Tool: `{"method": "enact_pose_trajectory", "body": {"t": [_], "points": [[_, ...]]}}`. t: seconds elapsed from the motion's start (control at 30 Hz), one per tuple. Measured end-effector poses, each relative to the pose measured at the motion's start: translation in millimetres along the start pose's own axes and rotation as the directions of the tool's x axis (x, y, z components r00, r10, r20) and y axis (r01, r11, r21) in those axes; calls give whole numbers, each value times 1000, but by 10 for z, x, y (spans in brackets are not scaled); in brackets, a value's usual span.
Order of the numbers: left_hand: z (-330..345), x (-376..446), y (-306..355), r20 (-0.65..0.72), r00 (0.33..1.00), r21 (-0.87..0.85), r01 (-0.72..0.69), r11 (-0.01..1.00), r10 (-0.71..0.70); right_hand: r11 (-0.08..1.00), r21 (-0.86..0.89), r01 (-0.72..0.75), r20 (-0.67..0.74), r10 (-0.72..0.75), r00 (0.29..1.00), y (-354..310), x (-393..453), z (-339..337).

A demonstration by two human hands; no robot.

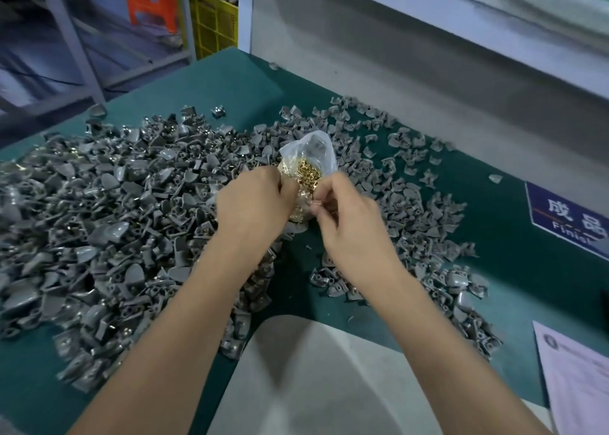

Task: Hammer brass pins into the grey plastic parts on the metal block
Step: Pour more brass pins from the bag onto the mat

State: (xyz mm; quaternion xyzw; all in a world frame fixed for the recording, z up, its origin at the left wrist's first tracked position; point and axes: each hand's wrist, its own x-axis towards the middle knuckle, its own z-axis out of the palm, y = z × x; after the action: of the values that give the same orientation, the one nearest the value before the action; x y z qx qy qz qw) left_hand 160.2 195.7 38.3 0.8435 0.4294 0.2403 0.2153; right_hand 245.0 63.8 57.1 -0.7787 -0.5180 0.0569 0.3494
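In the head view there was one clear plastic bag point(313, 151) holding brass pins point(308, 171), far too many to count, and two hands on it. The left hand point(253, 200) had its fingers curled round the bag's left side, and the right hand point(342, 217) pinched its right side, so the bag sat between the two hands and rose just beyond the fingertips. The lower part of the bag was hidden behind the hands, and how far down the pins went could not be made out.

Grey plastic parts point(131, 223) lay in hundreds on the green table point(240, 82): a dense heap to the left of the left hand, a thinner scatter beyond and to the right of the right hand, and some under both forearms. Motion blur softened the parts at the left edge.

One blue sign point(570, 217) lay well to the right of the right hand, cut off by the frame edge. One printed paper sheet point(580, 388) lay near the right forearm, also cut off. The metal block could not be made out anywhere.
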Motion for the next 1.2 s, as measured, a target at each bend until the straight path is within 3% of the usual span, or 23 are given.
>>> {"method": "enact_pose_trajectory", "body": {"t": [0.13,0.3,0.57,0.8,0.93,1.1,1.2], "points": [[25,-41,-5,-43,999,-50,-23,998,20,999,-19,43,2,-43,999,-11,-4,-10],[50,-33,32,-58,998,55,4,998,0,995,-94,37,9,-36,999,28,-54,-13],[62,-13,-30,-79,995,43,-58,997,61,996,-75,45,40,-42,998,23,-57,-22],[78,-21,-42,-197,975,3,-101,995,100,997,-71,42,86,-36,996,-1,-96,-48],[66,-15,-42,-203,977,-161,-97,982,63,991,-134,-14,130,32,991,-60,-15,-145],[-12,-3,-109,-109,993,-395,-10,918,-36,995,-101,-3,-47,-2,999,-274,360,-216],[-15,-6,-134,-72,996,-414,15,910,-49,975,-222,-13,109,38,993,-367,610,-148]]}}
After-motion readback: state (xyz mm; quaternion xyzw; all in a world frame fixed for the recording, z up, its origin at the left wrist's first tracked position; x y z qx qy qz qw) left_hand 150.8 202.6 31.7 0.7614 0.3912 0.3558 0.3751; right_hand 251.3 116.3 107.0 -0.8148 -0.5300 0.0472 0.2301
